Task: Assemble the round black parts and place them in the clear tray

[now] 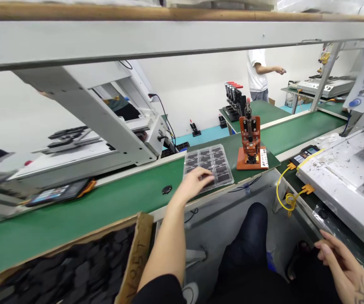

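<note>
My left hand (196, 183) is over the front left part of a clear plastic tray (229, 179) with dark pieces in its compartments. Its fingers are curled at the tray; whatever they hold, if anything, is hidden. A small round black object (167, 189) lies on the green bench to the left of that hand. Low on the right, my right hand (338, 257) hovers by the front of the white machine, thumb and fingers drawn together, and nothing can be made out between them. An orange-red toggle fixture (250, 143) stands upright just right of the tray.
A cardboard box (139, 253) of black pieces sits at the front left. A white machine (337, 169) with a yellow cable (278, 190) is at the right. A shelf beam (182, 38) crosses overhead. A person (258, 71) stands beyond the bench.
</note>
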{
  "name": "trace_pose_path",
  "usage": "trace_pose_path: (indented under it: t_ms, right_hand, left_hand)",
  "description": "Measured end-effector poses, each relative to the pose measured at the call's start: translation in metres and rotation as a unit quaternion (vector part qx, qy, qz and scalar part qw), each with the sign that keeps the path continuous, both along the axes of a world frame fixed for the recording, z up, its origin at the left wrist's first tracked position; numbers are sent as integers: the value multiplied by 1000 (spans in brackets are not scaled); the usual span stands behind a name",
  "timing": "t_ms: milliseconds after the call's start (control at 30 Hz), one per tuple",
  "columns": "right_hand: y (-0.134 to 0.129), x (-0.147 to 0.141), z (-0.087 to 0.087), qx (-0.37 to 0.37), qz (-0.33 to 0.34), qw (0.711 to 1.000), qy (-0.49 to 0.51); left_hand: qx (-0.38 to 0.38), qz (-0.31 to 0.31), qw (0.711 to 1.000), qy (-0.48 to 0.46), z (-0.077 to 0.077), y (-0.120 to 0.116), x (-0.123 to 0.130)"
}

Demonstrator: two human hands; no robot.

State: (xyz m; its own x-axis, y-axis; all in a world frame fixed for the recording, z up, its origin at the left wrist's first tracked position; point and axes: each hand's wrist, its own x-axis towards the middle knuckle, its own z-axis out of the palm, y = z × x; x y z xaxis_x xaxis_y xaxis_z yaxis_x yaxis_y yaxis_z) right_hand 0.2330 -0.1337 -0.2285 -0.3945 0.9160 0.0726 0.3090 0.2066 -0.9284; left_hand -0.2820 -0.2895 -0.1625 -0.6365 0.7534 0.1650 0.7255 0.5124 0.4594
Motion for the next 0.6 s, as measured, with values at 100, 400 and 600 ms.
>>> trace_pose_path:
  t_ms: [100,400,600]
  right_hand:
    - [0,9,-3,-10,-9,1000,-10]
    - [-8,41,-19,-64,-32,997,0]
    - [-23,1,-5,-86,-13,996,23]
  left_hand:
    - [-13,-122,992,-27,-2,22,20]
    - [40,-92,994,31,42,16,16]
    - [189,-32,948,255,79,24,20]
